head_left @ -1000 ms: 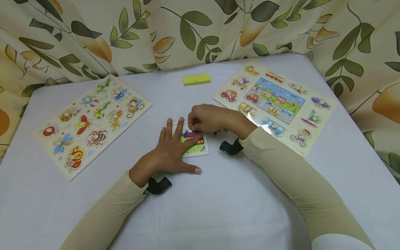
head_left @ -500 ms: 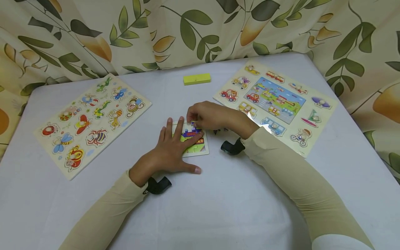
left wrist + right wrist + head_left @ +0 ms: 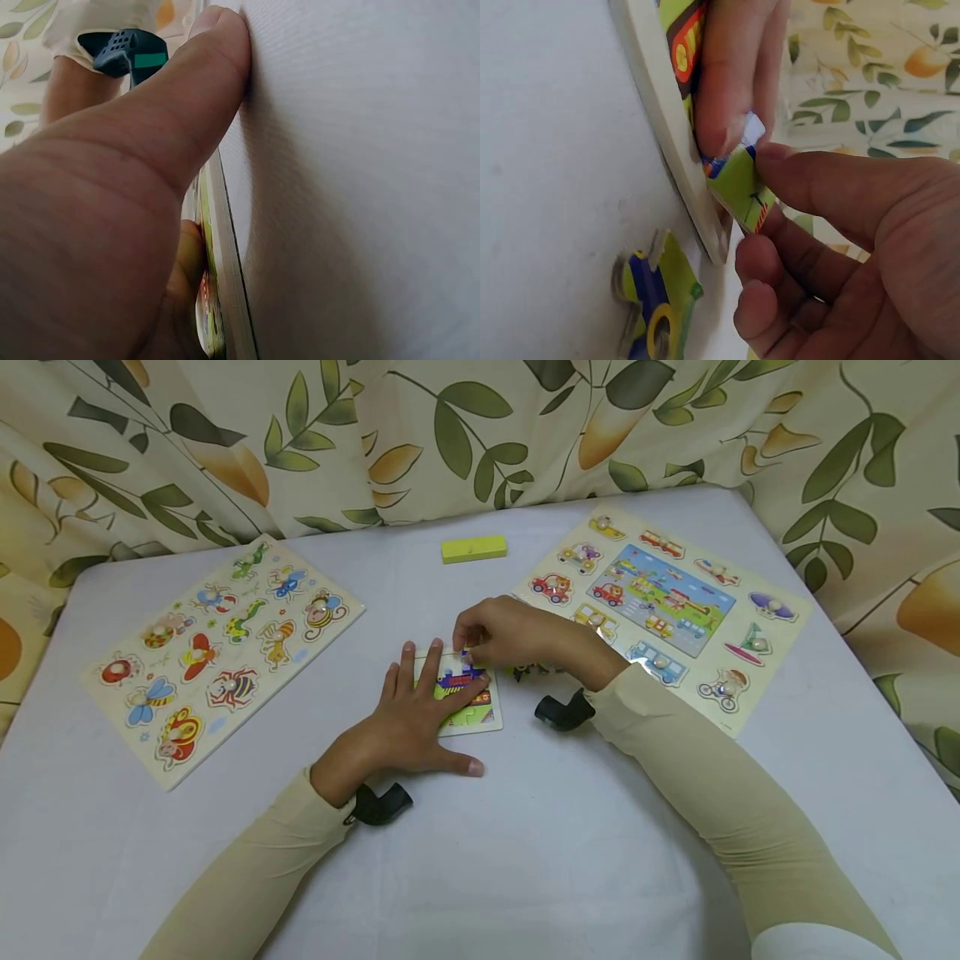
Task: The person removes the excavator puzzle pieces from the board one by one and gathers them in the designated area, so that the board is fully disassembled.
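Note:
My left hand [image 3: 408, 722] rests with straight, spread fingers on a small jigsaw board [image 3: 480, 730] printed with a colourful train. In the left wrist view its thumb lies on the white cloth, beside the board's pale edge [image 3: 229, 262]. Over the board's far right corner, my right hand [image 3: 513, 631] pinches a jigsaw piece [image 3: 742, 187], green with blue and red marks, between thumb and fingers. The right wrist view shows the piece tilted, right at the board's edge and a left fingertip. A loose jigsaw piece [image 3: 656, 300], green and blue with a yellow ring, lies beside the board.
An insect peg puzzle [image 3: 225, 652] lies on the left of the white-covered table [image 3: 562, 860]. To the right is a vehicle peg puzzle [image 3: 720, 693]. A yellow block [image 3: 474, 549] sits at the back, before a leaf-patterned curtain [image 3: 450, 443].
My right hand has lifted slightly away from me off the board's far right corner, uncovering more of the train picture and the loose pieces beside it. My left hand stays in place.

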Available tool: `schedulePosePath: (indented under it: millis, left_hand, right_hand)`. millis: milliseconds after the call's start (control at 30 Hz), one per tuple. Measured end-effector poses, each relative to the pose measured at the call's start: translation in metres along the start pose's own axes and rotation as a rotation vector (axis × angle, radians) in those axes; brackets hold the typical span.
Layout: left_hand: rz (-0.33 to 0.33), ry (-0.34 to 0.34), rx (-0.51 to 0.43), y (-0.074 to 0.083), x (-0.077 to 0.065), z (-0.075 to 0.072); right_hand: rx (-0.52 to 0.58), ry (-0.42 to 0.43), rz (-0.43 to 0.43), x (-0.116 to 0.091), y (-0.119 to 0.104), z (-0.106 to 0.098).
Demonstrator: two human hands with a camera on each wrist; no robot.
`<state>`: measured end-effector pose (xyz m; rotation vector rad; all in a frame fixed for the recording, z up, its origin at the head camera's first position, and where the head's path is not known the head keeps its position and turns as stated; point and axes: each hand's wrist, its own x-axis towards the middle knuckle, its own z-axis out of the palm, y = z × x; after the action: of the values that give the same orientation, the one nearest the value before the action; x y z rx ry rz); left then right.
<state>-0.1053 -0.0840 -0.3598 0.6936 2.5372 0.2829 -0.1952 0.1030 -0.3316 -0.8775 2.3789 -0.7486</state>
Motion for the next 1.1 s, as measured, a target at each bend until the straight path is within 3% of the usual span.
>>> schedulePosePath:
  millis: [367, 1100]
  left_hand:
    - [-0.01, -0.005, -0.007, 0.0, -0.001, -0.001]
    - [-0.019, 0.006, 0.004, 0.001, 0.001, 0.002]
  right_hand:
    - [0.046, 0.008, -0.042, -0.006, 0.004, -0.008]
    - [0.027, 0.073, 0.028, -0.035, 0.024, -0.023]
